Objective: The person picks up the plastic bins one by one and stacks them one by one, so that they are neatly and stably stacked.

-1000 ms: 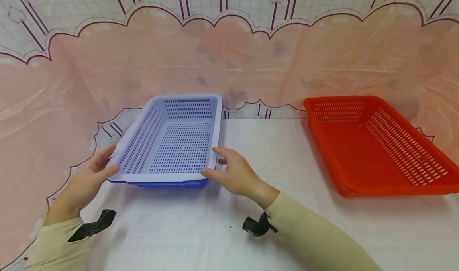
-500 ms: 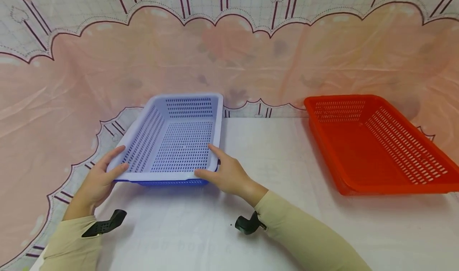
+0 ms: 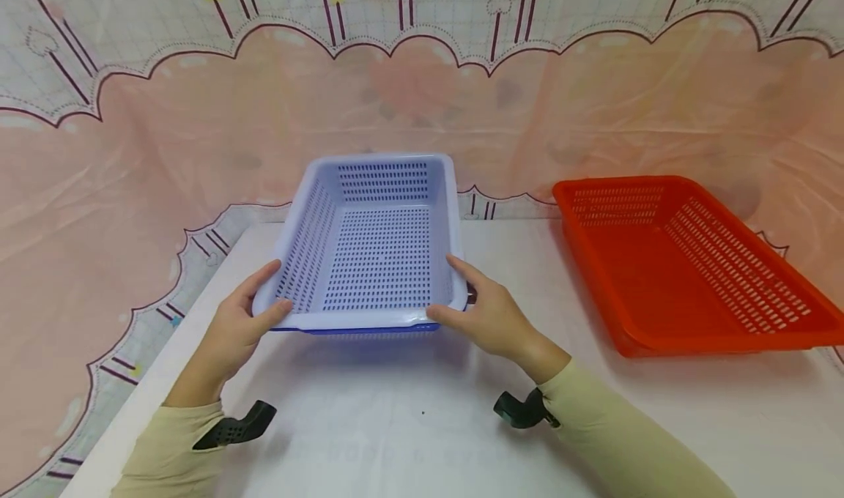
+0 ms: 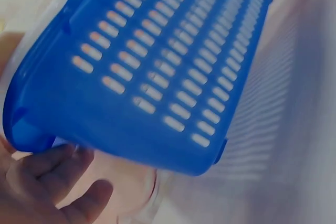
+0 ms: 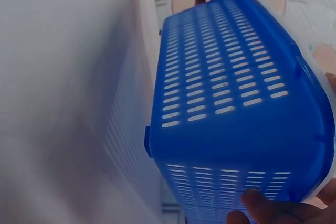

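Note:
Both hands hold a pale lavender plastic basket point(image 3: 381, 256) with slotted walls and floor, tilted and raised over the table. Blue slotted outer walls point(image 5: 226, 142) show under its pale rim, like a second basket nested beneath. My left hand point(image 3: 232, 329) grips the near left corner, thumb over the rim; in the left wrist view its fingers point(image 4: 63, 174) reach under the blue edge. At the near right corner my right hand point(image 3: 497, 318) grips the rim, its fingertips point(image 5: 254, 200) against the blue wall in the right wrist view.
A red slotted basket point(image 3: 659, 348) stands at the right of the white-covered table point(image 3: 369, 425). Behind the table hangs a pink patterned cloth point(image 3: 409, 110), which also runs down the left side.
The hands have closed on the near corners of the pale and blue basket. It has risen off the table and moved to the right. The red basket has stayed put.

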The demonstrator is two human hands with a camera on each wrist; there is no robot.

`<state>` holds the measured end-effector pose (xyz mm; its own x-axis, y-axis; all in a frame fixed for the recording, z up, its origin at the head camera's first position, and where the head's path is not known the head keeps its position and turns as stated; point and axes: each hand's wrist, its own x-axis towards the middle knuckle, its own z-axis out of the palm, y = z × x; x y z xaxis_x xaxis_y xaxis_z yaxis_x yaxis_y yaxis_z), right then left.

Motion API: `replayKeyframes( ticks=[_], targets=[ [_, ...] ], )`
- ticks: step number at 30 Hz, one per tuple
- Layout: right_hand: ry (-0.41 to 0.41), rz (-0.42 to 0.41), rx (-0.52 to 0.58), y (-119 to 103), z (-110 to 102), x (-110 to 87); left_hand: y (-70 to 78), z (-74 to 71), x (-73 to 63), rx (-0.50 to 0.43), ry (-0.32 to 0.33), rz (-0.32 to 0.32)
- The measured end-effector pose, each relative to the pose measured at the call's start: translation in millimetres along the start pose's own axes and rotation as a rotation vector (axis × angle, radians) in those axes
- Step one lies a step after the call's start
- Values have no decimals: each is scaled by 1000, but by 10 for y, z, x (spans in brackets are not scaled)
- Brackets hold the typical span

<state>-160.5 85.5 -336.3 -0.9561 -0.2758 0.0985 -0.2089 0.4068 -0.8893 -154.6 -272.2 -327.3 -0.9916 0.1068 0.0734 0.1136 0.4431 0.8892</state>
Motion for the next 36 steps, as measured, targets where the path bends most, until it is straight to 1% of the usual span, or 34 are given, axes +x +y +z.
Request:
replayKeyframes(
  ticks=[3,8,12,16,18,20,23,26,30,36],
  targets=[
    [32,-3,-35,80,-152,-81,111,209,4,-22,-17,7],
    [75,14,-87,163,-387,-235,217,495,14,-74,-43,48],
    [93,30,-105,229,-536,-367,238,686,54,-134,-78,55],
    [93,65,-127,296,-622,-460,224,831,87,-187,-122,46],
    [92,93,-162,326,-644,-488,200,880,94,-193,-137,35],
    [77,125,-188,353,-653,-507,166,912,98,-177,-152,20],
    [57,146,-221,387,-651,-519,117,937,111,-157,-166,10],
    [49,152,-236,397,-653,-522,94,944,136,-145,-178,20],
    [61,153,-244,388,-666,-525,98,942,171,-143,-182,38],
    [60,146,-219,400,-671,-532,104,947,201,-124,-190,49]
  ],
)
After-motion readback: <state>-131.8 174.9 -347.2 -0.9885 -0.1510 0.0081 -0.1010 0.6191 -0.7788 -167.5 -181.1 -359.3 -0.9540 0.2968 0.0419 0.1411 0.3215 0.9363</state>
